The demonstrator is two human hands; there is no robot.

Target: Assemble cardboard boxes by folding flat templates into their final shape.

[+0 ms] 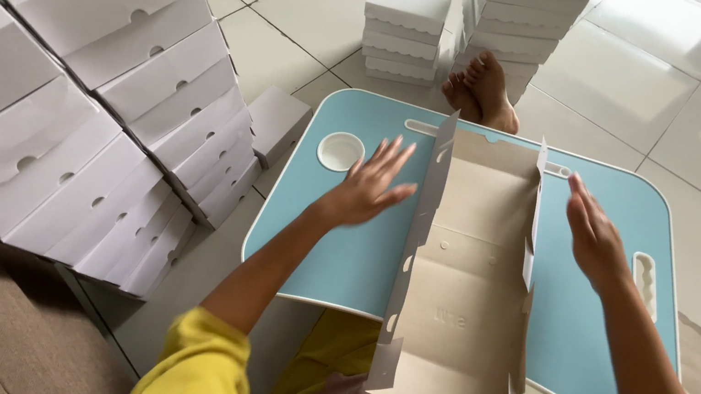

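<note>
Unfolded cardboard box blank [465, 288] flat on blue desk [342, 251], long axis running away from body. Left hand [367, 188] and right hand [594, 238] flanking raised side flaps, both grips spread, empty; left nearer.

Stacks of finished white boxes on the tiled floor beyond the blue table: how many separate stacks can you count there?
2. A shorter stack stands beyond the table's far edge on the left; a taller stack stands right of it, cut off by the frame top. More may be hidden behind them.

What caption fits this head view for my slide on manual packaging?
Two open hands flank an unfolded cardboard box blank on a blue lap table.
</note>
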